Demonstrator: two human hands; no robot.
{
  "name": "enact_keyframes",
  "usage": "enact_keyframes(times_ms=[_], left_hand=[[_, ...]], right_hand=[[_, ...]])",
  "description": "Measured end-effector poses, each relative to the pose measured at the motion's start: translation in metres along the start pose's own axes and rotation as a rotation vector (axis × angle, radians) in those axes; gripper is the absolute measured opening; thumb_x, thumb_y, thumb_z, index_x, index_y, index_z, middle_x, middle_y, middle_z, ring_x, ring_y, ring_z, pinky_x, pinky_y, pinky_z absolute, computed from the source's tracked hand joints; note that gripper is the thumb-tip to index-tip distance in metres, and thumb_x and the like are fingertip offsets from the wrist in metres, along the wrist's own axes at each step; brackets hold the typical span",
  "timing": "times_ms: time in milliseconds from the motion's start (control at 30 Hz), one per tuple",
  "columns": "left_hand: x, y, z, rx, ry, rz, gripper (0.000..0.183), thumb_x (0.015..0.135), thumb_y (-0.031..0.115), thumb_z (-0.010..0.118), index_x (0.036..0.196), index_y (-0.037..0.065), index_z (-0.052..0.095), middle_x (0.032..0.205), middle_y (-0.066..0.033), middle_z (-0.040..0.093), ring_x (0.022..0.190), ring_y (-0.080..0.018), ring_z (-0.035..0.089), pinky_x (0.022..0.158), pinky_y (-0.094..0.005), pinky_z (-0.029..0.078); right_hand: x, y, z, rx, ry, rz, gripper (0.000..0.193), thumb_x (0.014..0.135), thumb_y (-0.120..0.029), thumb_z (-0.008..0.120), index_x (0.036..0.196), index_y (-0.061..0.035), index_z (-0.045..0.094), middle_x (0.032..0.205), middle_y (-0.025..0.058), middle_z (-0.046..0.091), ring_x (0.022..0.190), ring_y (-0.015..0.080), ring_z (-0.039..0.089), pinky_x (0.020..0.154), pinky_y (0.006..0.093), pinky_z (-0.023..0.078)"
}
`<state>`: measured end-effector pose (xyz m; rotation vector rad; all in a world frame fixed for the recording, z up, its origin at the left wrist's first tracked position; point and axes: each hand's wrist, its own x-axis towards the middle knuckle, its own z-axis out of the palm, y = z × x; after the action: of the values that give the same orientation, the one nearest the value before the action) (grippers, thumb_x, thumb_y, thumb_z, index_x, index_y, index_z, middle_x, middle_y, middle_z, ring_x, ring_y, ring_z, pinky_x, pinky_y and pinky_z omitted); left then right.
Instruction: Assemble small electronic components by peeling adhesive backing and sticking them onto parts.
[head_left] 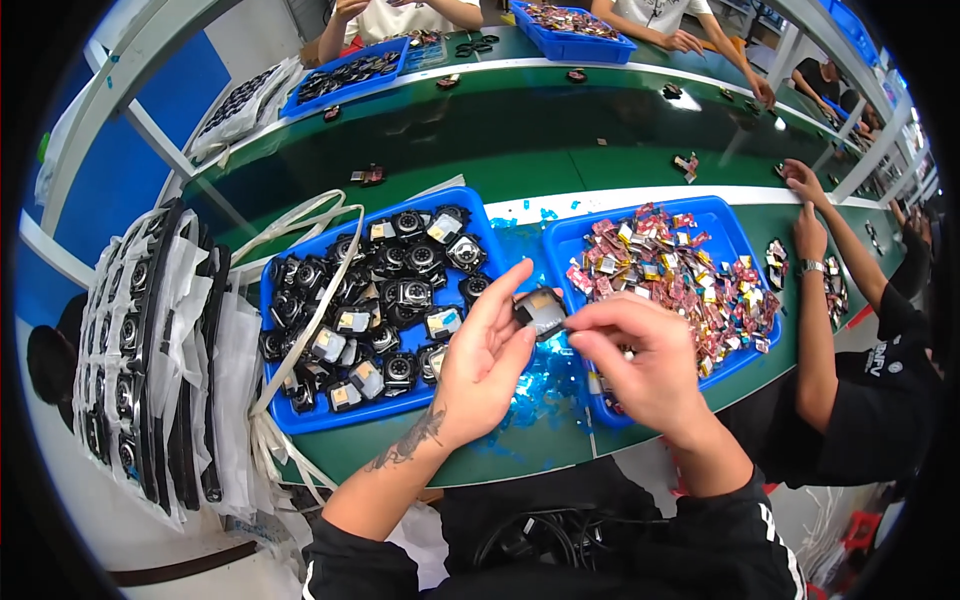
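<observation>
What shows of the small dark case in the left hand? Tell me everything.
The small dark case is blocky with rounded corners: black shell, grey panel facing up, tan patch near its far edge. It looks plastic or metal. Tilted, it is held by the left hand above the green table; the right hand touches or nearly touches its right edge.

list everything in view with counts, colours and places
squarish device: 1, black-grey, centre, held
rectangular plastic trays: at least 4, blue, near and far
round-faced casings: many, black-silver, in near left tray
flat circuit pieces: many, mostly red-yellow, in near right tray
thin film scraps: many, blue, between near trays
long worktop: 1, green, centre
looped flat strap: uncounted, white, across left tray
wrapped stack: 1, black-white, left
coworkers: several, black or white tops, opposite and right
left grip: 1, bare, around device
right grip: 1, bare, at device's edge
</observation>
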<state>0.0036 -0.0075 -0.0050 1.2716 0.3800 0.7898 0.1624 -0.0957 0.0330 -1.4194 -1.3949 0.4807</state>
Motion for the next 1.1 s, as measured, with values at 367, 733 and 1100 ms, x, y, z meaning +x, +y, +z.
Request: enact_keyframes(times_ms=[367,733,1100], left_hand=[[-0.004,-0.002,0.006,-0.039,-0.051,-0.051,0.049,0.095,-0.007,0.045,0.143,-0.004,0.035,0.137,-0.0164,0.049,0.128,-0.0202,0.049,0.108,-0.0326,0.038],[-0.005,-0.009,0.004,-0.007,-0.09,0.009,0.05,0.095,-0.006,0.046,0.143,-0.005,0.034,0.139,-0.0174,0.048,0.129,-0.0206,0.048,0.108,-0.0327,0.038],[-0.009,0.0,0.006,0.033,-0.166,0.072,0.049,0.095,-0.008,0.044,0.143,-0.005,0.035,0.141,-0.0172,0.046,0.129,-0.0213,0.047,0.108,-0.0335,0.038]], right_hand=[[0.005,-0.007,0.018,-0.199,0.081,-0.043,0.011,0.077,0.002,0.071,0.087,-0.0009,0.068,0.077,0.011,0.068,0.062,0.0247,0.064,0.056,0.0331,0.051],[0.005,-0.003,0.016,-0.274,0.06,-0.142,0.01,0.076,0.002,0.071,0.084,-0.002,0.068,0.076,0.0108,0.067,0.067,0.0272,0.066,0.059,0.0347,0.052],[0.009,0.001,0.012,-0.139,0.142,-0.165,0.026,0.068,-0.001,0.076,0.075,-0.004,0.051,0.072,0.0079,0.055,0.069,0.0243,0.053,0.062,0.0354,0.042]])
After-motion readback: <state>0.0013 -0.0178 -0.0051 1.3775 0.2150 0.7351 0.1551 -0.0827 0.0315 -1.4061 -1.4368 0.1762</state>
